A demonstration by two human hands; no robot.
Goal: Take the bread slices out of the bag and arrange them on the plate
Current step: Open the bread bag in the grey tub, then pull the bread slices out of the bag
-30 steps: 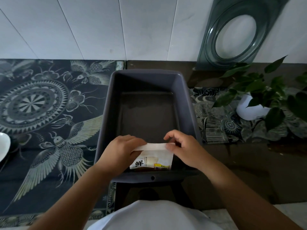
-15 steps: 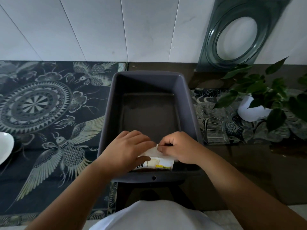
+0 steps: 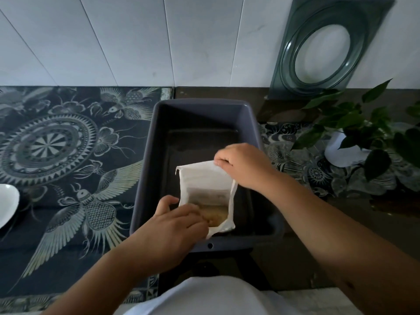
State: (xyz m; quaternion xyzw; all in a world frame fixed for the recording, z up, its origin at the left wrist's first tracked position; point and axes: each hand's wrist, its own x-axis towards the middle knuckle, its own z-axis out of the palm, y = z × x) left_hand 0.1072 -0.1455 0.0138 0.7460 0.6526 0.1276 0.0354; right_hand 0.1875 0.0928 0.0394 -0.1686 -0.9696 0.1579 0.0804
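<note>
A white bread bag (image 3: pixel 205 181) lies opened inside a dark grey plastic tub (image 3: pixel 145 178). My right hand (image 3: pixel 241 165) pinches the bag's far top edge and holds it pulled open. My left hand (image 3: pixel 175 221) reaches into the near part of the bag, its fingers on the tan bread (image 3: pixel 216 215) that shows inside. A white plate (image 3: pixel 6 204) peeks in at the far left edge, on the patterned cloth.
The tub stands on a dark stand against a table covered with a dark patterned cloth (image 3: pixel 68 155). A potted green plant (image 3: pixel 354 137) in a white pot sits to the right. A dark glass dish (image 3: pixel 325 46) leans on the tiled wall behind.
The bag, held shut low at the tub's near edge before, is now pulled open. My right hand has moved away with its top edge and my left hand has gone inside.
</note>
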